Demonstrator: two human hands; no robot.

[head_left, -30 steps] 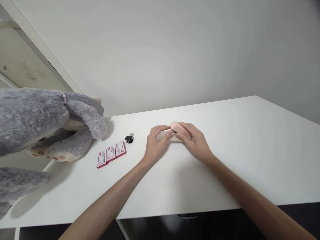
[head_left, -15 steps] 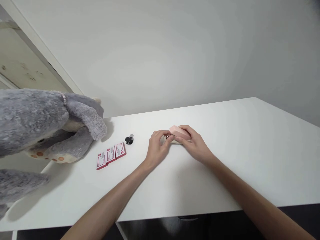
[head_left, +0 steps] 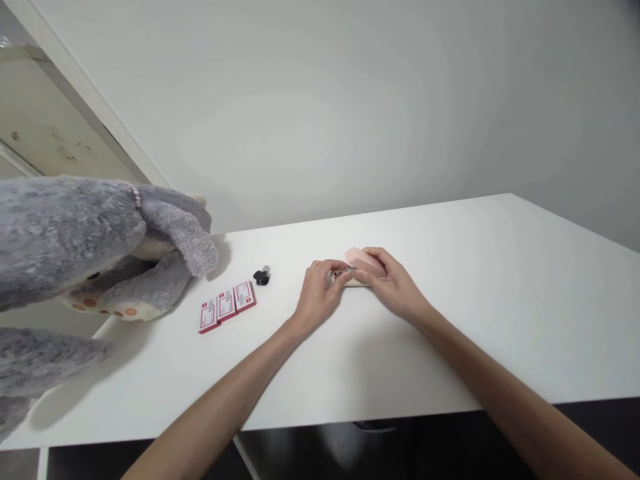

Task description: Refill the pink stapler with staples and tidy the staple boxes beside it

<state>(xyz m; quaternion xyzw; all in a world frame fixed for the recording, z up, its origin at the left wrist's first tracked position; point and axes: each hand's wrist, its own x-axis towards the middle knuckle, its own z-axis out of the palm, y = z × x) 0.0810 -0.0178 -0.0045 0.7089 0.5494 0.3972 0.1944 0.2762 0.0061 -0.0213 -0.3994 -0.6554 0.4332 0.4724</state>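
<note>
A stapler with a pink top [head_left: 368, 261] and a pale base [head_left: 357, 283] is held just over the white table, its top tilted up from the base. My right hand [head_left: 400, 288] grips the pink part from the right, thumb across its near side. At the left end of the base, my left hand [head_left: 320, 287] is closed, index finger and thumb pinching a small grey strip of staples [head_left: 351, 269]. My fingers partly hide the strip and the inside of the stapler.
Three small red-and-white boxes [head_left: 227, 307] lie in a slanted row on the table [head_left: 450, 347], left of my hands. Behind them lies a small black staple remover [head_left: 261, 277]. A large grey plush toy [head_left: 65, 233] takes up the left side. A wall [head_left: 320, 120] rises behind.
The grey strip now shows between my left fingertips, above the stapler base. The view has shifted slightly, and both hands stay at the stapler.
</note>
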